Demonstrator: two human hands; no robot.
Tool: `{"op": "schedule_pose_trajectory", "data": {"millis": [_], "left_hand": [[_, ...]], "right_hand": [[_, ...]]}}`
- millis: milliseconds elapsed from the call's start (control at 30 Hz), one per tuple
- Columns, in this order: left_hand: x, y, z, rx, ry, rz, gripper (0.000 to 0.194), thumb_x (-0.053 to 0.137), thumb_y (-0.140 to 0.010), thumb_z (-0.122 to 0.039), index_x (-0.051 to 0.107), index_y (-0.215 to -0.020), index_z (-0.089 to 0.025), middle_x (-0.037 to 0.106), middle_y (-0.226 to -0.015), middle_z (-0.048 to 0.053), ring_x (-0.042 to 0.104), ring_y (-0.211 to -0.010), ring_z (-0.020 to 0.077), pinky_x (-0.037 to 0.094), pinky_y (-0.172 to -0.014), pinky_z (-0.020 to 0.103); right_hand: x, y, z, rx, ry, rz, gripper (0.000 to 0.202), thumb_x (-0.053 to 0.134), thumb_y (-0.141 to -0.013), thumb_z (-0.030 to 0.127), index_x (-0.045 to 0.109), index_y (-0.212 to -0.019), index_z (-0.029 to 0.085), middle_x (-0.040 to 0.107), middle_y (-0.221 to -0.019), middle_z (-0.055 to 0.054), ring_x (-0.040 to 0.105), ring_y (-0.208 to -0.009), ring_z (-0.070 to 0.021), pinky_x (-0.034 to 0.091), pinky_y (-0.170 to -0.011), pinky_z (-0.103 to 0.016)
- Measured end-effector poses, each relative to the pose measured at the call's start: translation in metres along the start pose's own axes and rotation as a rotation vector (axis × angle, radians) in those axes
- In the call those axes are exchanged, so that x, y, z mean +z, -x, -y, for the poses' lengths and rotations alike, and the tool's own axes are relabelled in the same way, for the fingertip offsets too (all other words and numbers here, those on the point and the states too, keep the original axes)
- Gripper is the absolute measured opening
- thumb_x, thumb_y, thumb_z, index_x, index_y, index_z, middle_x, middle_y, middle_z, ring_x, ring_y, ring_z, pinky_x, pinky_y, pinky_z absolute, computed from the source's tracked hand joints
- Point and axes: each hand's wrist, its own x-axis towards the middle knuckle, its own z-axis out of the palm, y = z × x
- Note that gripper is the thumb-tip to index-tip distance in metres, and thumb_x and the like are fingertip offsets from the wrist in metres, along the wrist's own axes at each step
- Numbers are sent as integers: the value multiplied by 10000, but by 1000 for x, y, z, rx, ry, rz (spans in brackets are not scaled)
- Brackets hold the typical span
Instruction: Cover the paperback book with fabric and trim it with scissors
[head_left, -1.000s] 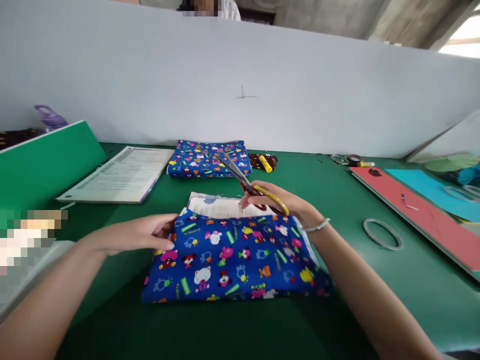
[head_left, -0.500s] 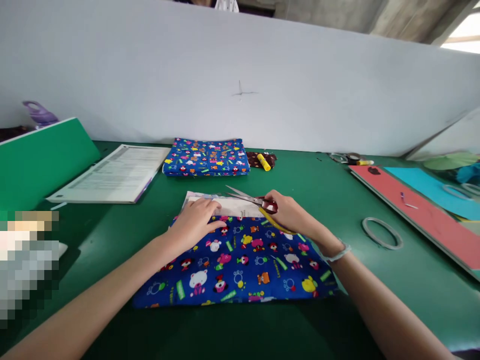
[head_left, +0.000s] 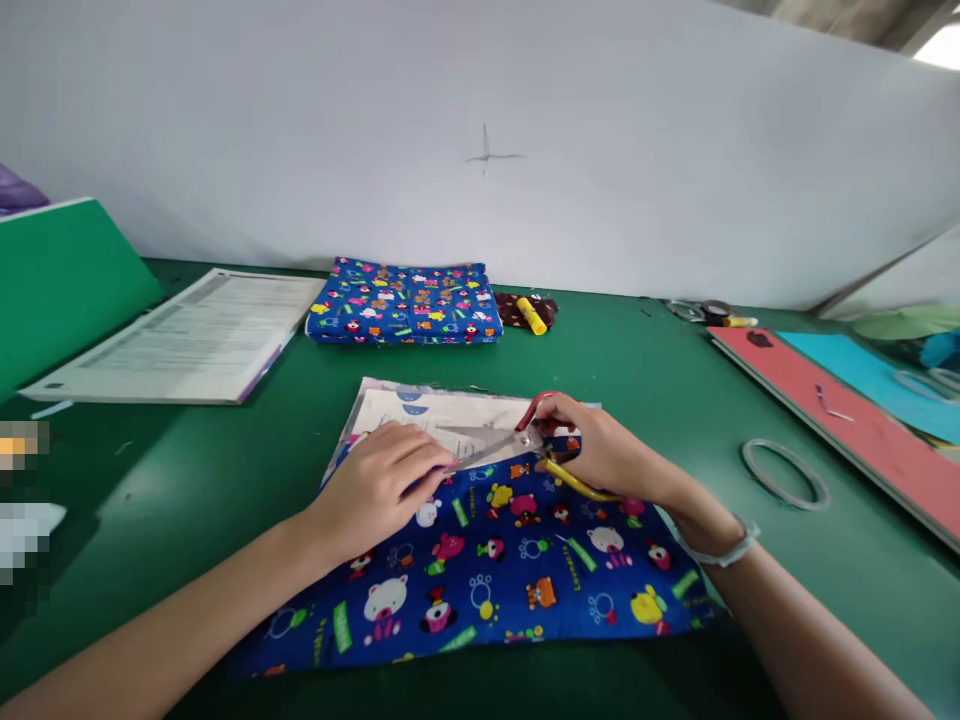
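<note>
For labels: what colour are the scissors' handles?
One red handle, one yellow handle; best seen in the head view.

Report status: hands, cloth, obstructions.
Right hand holding scissors, blades open. Left hand on blue patterned cloth, fingertips close to a blade. Printed paper under the blades.

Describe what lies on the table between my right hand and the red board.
A grey ring lies flat on the green table between your right hand and the red board; the head view shows this.
</note>
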Motion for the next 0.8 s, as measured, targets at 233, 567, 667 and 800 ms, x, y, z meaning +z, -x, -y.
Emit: {"op": "schedule_pose_trajectory", "data": {"millis": [233,567,667,800], "left_hand": [[2,1,6,-235,56,-13,85,554,-925,-214,632,-900,-192,691,-851,-12,650,-797,115,490,-744,236],[3,-1,6,-157,-2,16,79,604,-896,-261,639,-931,-199,694,-879,5,641,-837,152,485,-781,289],[3,-2,7,-48,11,47,53,585,-908,-208,635,-924,-201,685,-849,-1,618,-819,150,469,-779,304],[1,0,5,13,0,53,112,567,-907,-124,625,-980,-185,683,-911,19,609,-852,153,453,-784,319]], "right_hand": [[-24,7,-13,200,-34,52,259,635,-711,254,534,-946,212,682,-924,-37,622,-826,-191,478,-704,-300],[-75,29,-38,335,-69,203,296,677,-753,378,553,-962,209,681,-884,-39,640,-808,-189,500,-676,-287],[-81,33,-34,313,-39,352,343,718,-727,424,576,-963,219,675,-874,-26,630,-791,-184,496,-683,-285],[-74,28,-26,262,22,93,465,743,-675,523,564,-975,216,667,-931,-53,622,-828,-221,506,-702,-329]]}}
